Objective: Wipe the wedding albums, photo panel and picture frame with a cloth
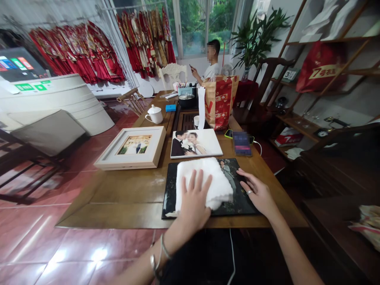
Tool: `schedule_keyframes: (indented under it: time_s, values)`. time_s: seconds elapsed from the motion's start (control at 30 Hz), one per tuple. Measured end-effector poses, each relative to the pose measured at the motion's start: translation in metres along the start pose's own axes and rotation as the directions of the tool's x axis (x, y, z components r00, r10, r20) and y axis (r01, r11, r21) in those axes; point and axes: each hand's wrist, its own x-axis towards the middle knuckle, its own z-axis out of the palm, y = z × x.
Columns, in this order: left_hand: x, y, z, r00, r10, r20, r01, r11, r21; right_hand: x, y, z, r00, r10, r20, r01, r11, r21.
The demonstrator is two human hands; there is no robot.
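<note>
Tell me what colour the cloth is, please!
The cloth is white; it shows in the head view.

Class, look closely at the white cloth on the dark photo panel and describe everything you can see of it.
The white cloth looks soft and fluffy, like towelling, and appears plain. It lies spread over much of the dark photo panel, leaving the panel's right part and a left strip bare. Its lower right edge is uneven. The left hand rests palm down on it, fingers spread, hiding part of it.

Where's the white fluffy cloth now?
In the head view, below centre, the white fluffy cloth lies on the glossy black photo panel, under the left hand and left of the right hand.
</note>
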Motion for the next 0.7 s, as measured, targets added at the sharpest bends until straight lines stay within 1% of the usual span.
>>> schedule_keyframes:
  time_s: [0.07,0.17,0.23,0.3,0.4,0.6,0.7]
  values:
    - [-0.024,0.008,0.005,0.998,0.058,0.022,-0.058,0.998,-0.027,0.000,0.001,0.000,1.000,-0.007,0.006,0.007,1.000,0.000]
    - [-0.053,0.017,0.007,0.987,0.121,0.105,-0.114,0.991,-0.071,0.000,0.001,0.000,1.000,-0.009,0.009,0.009,1.000,-0.006]
    - [-0.062,0.020,0.006,0.978,0.140,0.154,-0.126,0.987,-0.096,0.000,0.001,0.000,1.000,-0.007,0.008,0.007,1.000,-0.012]
    - [-0.061,0.020,0.003,0.975,0.154,0.161,-0.137,0.984,-0.114,0.000,0.000,0.000,1.000,-0.007,0.008,0.007,1.000,-0.011]
    - [-0.038,0.017,-0.004,0.980,0.138,0.141,-0.126,0.988,-0.089,0.000,0.000,0.000,1.000,-0.009,0.006,0.009,1.000,-0.009]
    - [0.042,0.003,-0.013,0.994,0.064,0.089,-0.064,0.998,-0.001,0.001,0.003,0.000,1.000,-0.008,0.002,0.008,1.000,0.013]
    - [0.073,-0.003,-0.014,0.998,0.016,0.059,-0.018,1.000,0.020,0.001,0.003,0.000,1.000,-0.011,0.007,0.011,1.000,0.006]
